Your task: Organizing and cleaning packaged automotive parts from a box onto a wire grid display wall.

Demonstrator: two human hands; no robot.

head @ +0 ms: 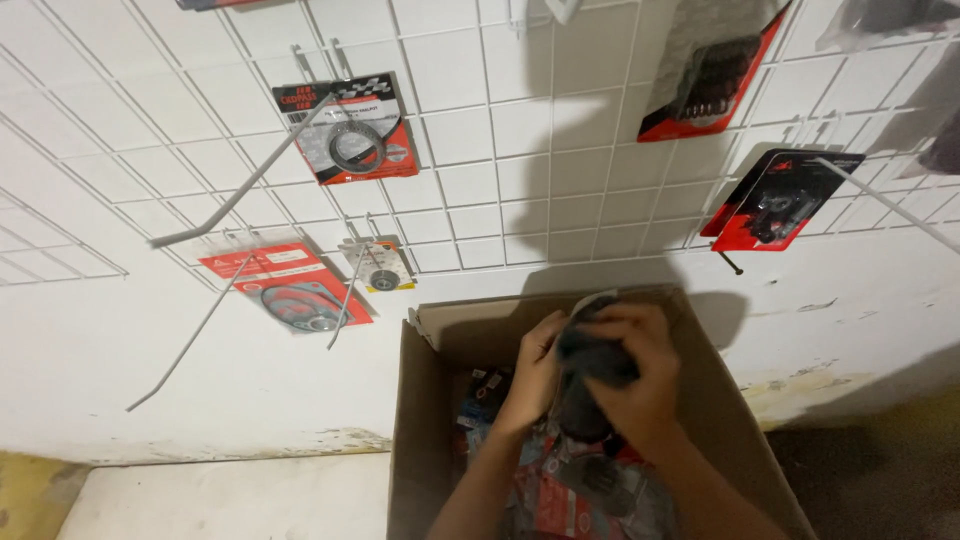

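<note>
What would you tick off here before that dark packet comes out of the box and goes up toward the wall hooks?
1. Both hands on the packet: ok. Left hand and right hand both grip the dark packet over the cardboard box.
2. Packet clear of the box rim: ok, it is held above the other packets.
3. Hanging hole on the packet: cannot tell, the fingers cover its top.
4. A bare hook within view: ok, a long wire hook on the wire grid sticks out bare.
5. Box steady: cannot tell, its base is out of view.
</note>
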